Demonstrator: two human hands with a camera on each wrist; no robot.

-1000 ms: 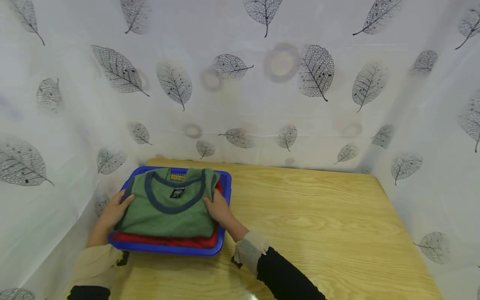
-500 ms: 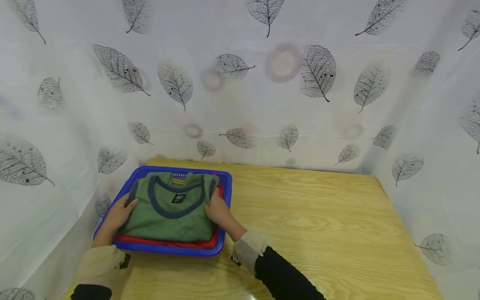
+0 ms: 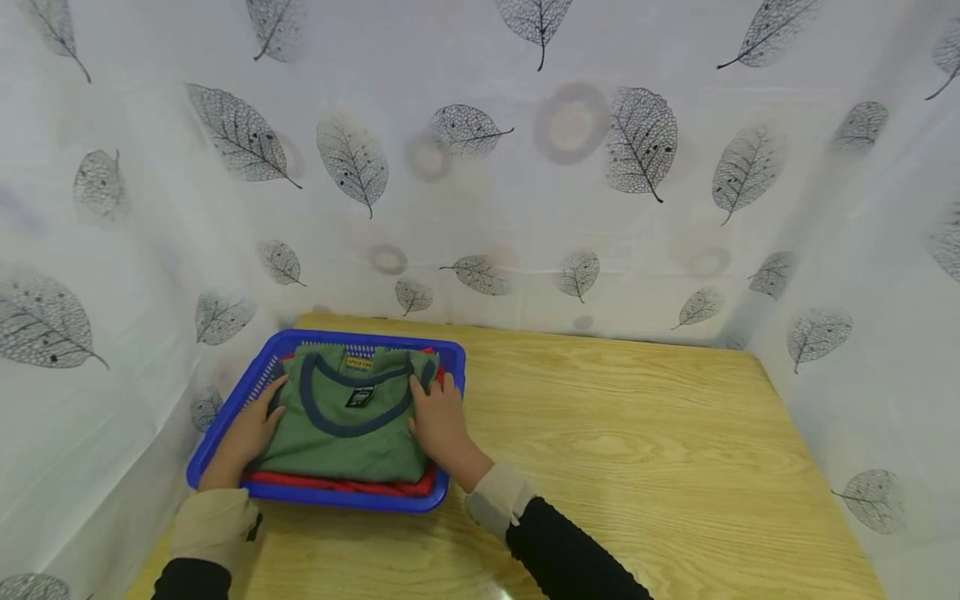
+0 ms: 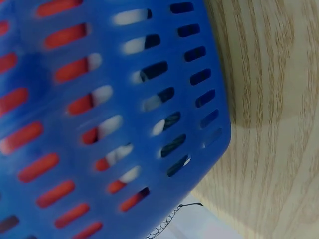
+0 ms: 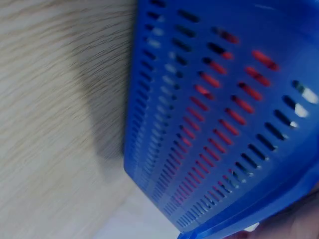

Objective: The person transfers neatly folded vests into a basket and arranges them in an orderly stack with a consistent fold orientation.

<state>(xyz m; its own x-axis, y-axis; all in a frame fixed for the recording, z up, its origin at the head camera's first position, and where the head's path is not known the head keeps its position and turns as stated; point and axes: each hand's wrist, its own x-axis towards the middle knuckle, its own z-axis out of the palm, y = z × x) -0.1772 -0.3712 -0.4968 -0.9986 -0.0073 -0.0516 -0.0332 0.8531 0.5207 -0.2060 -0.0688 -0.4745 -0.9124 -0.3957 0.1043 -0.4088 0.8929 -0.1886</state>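
Note:
A folded green T-shirt (image 3: 348,454) with a dark blue collar lies face up in a blue plastic basket (image 3: 322,497). Under it shows the edge of a red garment (image 3: 337,486). My left hand (image 3: 250,433) lies inside the basket's left side, its fingers and thumb against the shirt's left edge. On the shirt's right shoulder, my right hand (image 3: 441,421) rests with fingers extended. The left wrist view is filled by the slotted basket wall (image 4: 119,104), red cloth showing through. At the lower right of the right wrist view, part of the right hand (image 5: 294,221) appears beside the rim.
The basket stands at the left of a wood-grain table (image 3: 637,450). A white leaf-printed curtain (image 3: 480,225) encloses the back and both sides, close to the basket's left edge.
My left hand has shifted right and pushed the shirt's left edge inward, baring the basket's left wall. The right hand has loosened from the shirt's side and moved onto its top.

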